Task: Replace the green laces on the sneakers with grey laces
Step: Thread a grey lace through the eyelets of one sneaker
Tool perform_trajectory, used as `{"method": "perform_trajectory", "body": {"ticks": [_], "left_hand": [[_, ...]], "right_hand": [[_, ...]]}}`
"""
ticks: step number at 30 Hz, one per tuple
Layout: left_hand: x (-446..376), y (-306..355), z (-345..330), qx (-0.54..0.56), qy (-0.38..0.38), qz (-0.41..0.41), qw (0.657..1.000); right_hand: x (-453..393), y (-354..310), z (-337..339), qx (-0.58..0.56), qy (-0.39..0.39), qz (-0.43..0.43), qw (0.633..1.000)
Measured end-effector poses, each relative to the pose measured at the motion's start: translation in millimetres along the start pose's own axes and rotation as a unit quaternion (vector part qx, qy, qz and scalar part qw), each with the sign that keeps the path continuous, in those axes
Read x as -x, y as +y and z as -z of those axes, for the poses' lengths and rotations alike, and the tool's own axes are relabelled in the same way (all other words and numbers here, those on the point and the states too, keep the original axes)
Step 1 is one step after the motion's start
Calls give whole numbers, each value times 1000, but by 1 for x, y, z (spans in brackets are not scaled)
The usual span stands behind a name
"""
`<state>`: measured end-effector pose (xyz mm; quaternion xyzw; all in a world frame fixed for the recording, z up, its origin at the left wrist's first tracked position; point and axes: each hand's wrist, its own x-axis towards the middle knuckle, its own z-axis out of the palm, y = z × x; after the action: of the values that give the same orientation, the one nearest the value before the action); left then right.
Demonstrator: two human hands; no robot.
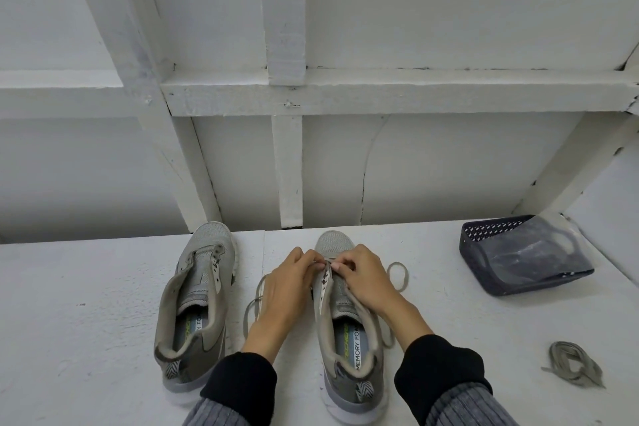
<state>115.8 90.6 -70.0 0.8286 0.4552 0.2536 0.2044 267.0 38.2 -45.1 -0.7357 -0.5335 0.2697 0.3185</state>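
Evidently both hands, left hand (288,278) and right hand (363,275), pinch the lace (397,275).

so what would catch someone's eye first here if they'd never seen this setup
Both hands, the left hand and right hand, pinch a grey lace at the front eyelets of the right sneaker in the centre. The unlaced left sneaker stands beside it, and a bundled spare lace lies far right, nearer than the dark basket.
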Motion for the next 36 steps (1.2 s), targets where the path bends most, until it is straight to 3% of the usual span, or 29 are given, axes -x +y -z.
{"method": "perform_trajectory", "body": {"ticks": [4,8,12,18,22,26,29,33,36], "left_hand": [[1,5,-3,-32,2,5,999],[4,4,-10,166,32,113,979],[8,-2,-14,280,-6,154,948],[5,2,-10,244,-27,113,963],[6,1,-1,232,-25,150,961],[4,9,5,359,-62,179,914],[-4,17,20,450,-84,165,874],[-16,36,42,517,-65,110,846],[-22,49,50,504,-80,51,858]], "right_hand": [[-1,6,-4,-8,30,-25,999],[11,20,3,-112,161,-49,979],[24,35,7,-135,100,-58,984],[32,34,7,-108,80,-25,991],[27,38,11,-43,131,-30,990],[29,38,9,-59,135,-60,987],[32,35,11,-94,140,-59,984],[37,30,19,-141,153,-59,976],[41,21,26,-216,154,-74,961]]}}
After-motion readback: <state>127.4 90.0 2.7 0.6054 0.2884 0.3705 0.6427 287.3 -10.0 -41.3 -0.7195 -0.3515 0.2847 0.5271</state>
